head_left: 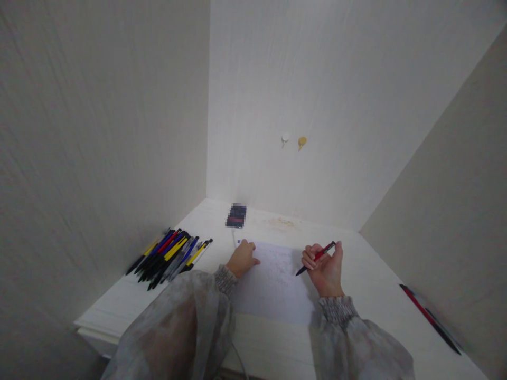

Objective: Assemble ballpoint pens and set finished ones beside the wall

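My right hand [329, 270] is closed around a red and black pen [320, 254], thumb raised. The pen's dark tip slants down to the left, over the right part of a white sheet of paper [273, 303]; I cannot tell if it touches. Faint marks show on the sheet's upper half. My left hand [241, 258] rests at the paper's upper left edge, its thumb and forefinger apart and nothing between them.
A pile of pens [168, 256] in several colours lies left on the white table [119, 306]. At the back is a blurred dark phone-like object [236, 216] with a cable. Further pens [430, 315] lie along the right wall. Two hooks [302, 141] are on the back wall.
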Available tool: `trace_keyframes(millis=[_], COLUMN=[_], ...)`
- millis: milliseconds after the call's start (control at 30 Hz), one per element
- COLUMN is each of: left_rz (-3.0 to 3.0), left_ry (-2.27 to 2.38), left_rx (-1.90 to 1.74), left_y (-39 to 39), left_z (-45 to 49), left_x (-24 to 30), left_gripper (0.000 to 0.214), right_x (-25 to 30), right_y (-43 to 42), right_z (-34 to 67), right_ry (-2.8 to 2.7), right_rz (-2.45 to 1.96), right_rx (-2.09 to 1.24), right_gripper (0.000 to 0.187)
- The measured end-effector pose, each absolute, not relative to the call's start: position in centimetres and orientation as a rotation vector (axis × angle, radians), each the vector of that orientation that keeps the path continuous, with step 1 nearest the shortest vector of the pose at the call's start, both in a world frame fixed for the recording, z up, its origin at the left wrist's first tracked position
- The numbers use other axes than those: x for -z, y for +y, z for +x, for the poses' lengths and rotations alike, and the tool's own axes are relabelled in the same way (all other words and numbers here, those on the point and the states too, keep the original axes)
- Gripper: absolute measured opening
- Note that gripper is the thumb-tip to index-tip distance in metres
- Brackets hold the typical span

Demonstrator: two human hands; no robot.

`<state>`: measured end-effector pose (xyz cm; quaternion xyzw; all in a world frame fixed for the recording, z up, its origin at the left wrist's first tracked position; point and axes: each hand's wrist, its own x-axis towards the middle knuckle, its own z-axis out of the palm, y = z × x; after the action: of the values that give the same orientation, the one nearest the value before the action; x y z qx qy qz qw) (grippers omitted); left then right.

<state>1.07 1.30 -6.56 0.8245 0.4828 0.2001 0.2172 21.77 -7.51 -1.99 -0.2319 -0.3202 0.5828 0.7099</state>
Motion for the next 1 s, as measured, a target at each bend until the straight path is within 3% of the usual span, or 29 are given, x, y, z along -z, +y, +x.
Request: trace_keyframes(millis=[367, 567, 667, 800, 1000], left_rz=[2.294, 2.286, 2.302, 2.322, 2.371], left_ry=[1.34, 1.346, 1.34, 1.344, 1.342], left_rx=[-0.565, -0.563, -0.564, -0.535, -0.553], left_y=[1.4, 1.5, 1.6, 1.8, 1.8], left_z=[1.0, 1.0, 1.1, 1.2, 1.3], left_x=[6.7, 6.9, 6.9, 7.0, 7.0], left_gripper=[0.04, 0.041, 0.042, 0.042, 0.04], right_x=[2.5, 3.8, 4.6, 5.0, 4.7], right_y=[-7.2, -5.9, -5.6, -5.8, -8.1], right_z=[22.5, 22.2, 22.6, 24.5, 30.1], right_ry=[-0.677, -0.618, -0.789, -1.276, -1.213], right_rz=[-0.468, -0.785, -1.109, -1.876, -2.342], right_rx=[-1.311, -1.194, -0.989, -0.363, 0.073], right_gripper=[0.047, 0.016, 0.013, 0.017, 0.019])
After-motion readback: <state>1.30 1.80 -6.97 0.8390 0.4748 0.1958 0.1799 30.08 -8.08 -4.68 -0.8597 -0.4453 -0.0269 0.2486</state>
